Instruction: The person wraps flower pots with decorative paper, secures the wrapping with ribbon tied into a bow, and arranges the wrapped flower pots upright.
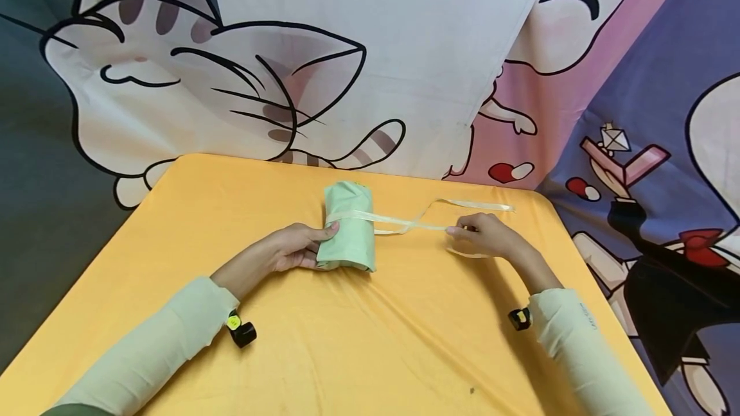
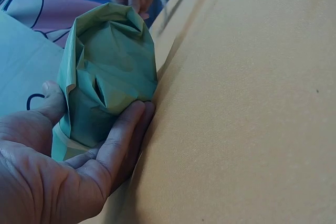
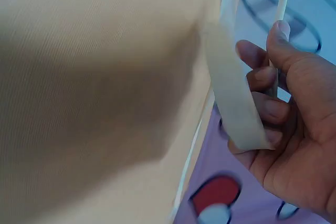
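A roll-shaped package (image 1: 349,249) wrapped in light green paper lies on the yellow cloth. My left hand (image 1: 291,247) grips its left side, thumb on top and fingers underneath. The left wrist view shows the folded, creased paper end (image 2: 115,66) facing the camera. Around the package's middle runs a pale ribbon (image 1: 351,215), whose strands stretch off to the right. My right hand (image 1: 488,234) pinches one strand between thumb and fingers, holding it taut. A loose length of ribbon (image 3: 233,93) hangs in a loop from the curled fingers in the right wrist view.
A second ribbon tail (image 1: 480,205) lies loose on the table behind my right hand. The yellow tablecloth (image 1: 370,352) has creases and a small dark spot near the front. Cartoon-printed curtains (image 1: 428,50) hang behind and to the right of the table.
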`<state>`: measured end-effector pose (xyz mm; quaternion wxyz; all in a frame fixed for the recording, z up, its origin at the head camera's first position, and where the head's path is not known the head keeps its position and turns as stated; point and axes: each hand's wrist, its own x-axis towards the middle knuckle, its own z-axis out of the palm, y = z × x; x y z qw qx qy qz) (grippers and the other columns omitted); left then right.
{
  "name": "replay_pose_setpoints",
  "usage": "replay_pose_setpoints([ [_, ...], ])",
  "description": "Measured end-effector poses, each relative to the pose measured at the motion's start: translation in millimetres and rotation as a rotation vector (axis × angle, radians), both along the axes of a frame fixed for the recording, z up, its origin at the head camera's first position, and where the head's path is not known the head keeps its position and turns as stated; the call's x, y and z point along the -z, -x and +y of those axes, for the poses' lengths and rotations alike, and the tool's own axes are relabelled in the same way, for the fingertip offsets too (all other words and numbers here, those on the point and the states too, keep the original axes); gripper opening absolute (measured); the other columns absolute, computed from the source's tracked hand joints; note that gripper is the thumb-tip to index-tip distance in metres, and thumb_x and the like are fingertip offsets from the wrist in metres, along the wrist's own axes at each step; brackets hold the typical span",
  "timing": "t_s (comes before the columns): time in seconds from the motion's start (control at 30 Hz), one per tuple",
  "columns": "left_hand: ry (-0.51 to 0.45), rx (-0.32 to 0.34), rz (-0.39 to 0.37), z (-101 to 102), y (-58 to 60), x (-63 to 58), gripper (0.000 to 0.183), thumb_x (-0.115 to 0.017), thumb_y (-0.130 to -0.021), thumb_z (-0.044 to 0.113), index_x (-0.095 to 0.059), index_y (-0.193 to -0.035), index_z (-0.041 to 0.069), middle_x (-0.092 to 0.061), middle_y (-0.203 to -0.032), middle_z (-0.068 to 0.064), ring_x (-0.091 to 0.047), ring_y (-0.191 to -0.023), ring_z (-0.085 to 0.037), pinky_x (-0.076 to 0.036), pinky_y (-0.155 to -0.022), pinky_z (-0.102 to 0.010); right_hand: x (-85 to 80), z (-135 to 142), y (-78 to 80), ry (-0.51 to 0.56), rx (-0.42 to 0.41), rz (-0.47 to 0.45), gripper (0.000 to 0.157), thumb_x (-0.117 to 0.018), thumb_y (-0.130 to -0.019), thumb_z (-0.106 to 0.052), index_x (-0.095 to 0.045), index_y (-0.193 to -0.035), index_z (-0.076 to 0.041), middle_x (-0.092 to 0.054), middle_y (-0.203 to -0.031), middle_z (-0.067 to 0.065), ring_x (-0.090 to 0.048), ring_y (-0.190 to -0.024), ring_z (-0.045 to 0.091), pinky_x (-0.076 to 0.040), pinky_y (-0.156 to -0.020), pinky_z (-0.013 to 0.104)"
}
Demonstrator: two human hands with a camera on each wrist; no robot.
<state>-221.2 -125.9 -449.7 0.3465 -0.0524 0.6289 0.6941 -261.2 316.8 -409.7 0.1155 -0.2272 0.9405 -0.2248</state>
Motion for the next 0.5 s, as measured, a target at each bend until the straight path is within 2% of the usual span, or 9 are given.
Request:
replay_pose_setpoints([
  [0.13,0.006,0.005,0.002,0,0.3,-0.1,0.057,-0.061,-0.116,0.045,-0.063,-0.132,-0.009,-0.078,-0.103,-0.012,-0.082,-0.09,-0.019,-0.071,-0.087,-0.034,-3.7,34,8.6,-0.036,0.072,0.011,0.036,-0.063,-0.118,-0.035,-0.08,-0.103,-0.008,-0.072,-0.087,0.009,-0.06,-0.077,0.018,-0.048,-0.073,0.032],
  [0.23,0.011,0.009,0.005,-1,0.9,0.2,0.057,-0.061,-0.116,0.046,-0.063,-0.132,-0.009,-0.078,-0.103,-0.012,-0.082,-0.09,-0.019,-0.071,-0.087,-0.034,-9.8,54,14.2,-0.077,0.128,0.039,0.042,-0.059,-0.119,-0.039,-0.08,-0.106,-0.006,-0.077,-0.096,0.015,-0.067,-0.082,0.022,-0.052,-0.073,0.035],
  [0.3,0.008,0.01,0.004,-1,1.2,0.7,0.057,-0.061,-0.116,0.046,-0.063,-0.132,-0.009,-0.078,-0.103,-0.012,-0.082,-0.09,-0.019,-0.071,-0.087,-0.034,-8.0,62,17.2,-0.108,0.122,0.048,0.039,-0.06,-0.119,-0.038,-0.078,-0.102,-0.008,-0.073,-0.09,0.011,-0.064,-0.079,0.02,-0.05,-0.072,0.034],
  [0.43,0.003,0.013,0.0,-1,1.2,2.1,0.056,-0.061,-0.116,0.046,-0.063,-0.132,-0.009,-0.078,-0.104,-0.013,-0.082,-0.092,-0.019,-0.071,-0.088,-0.034,7.8,61,17.1,-0.144,0.056,0.004,0.03,-0.068,-0.115,-0.032,-0.072,-0.094,-0.011,-0.057,-0.077,-0.001,-0.051,-0.074,0.016,-0.041,-0.071,0.032],
  [0.47,0.003,0.016,0.0,-1,1.4,2.2,0.057,-0.061,-0.116,0.046,-0.062,-0.132,-0.009,-0.078,-0.105,-0.013,-0.082,-0.092,-0.019,-0.071,-0.088,-0.034,9.7,58,16.0,-0.157,0.046,-0.014,0.028,-0.072,-0.113,-0.032,-0.071,-0.094,-0.011,-0.056,-0.077,-0.001,-0.051,-0.074,0.017,-0.041,-0.072,0.034],
  [0.5,0.004,0.018,0.0,-1,1.7,2.2,0.057,-0.061,-0.116,0.046,-0.063,-0.132,-0.009,-0.078,-0.105,-0.013,-0.082,-0.092,-0.019,-0.071,-0.088,-0.034,8.9,55,14.4,-0.181,0.048,-0.032,0.027,-0.075,-0.11,-0.034,-0.073,-0.098,-0.011,-0.061,-0.081,0.0,-0.055,-0.078,0.02,-0.045,-0.074,0.037],
])
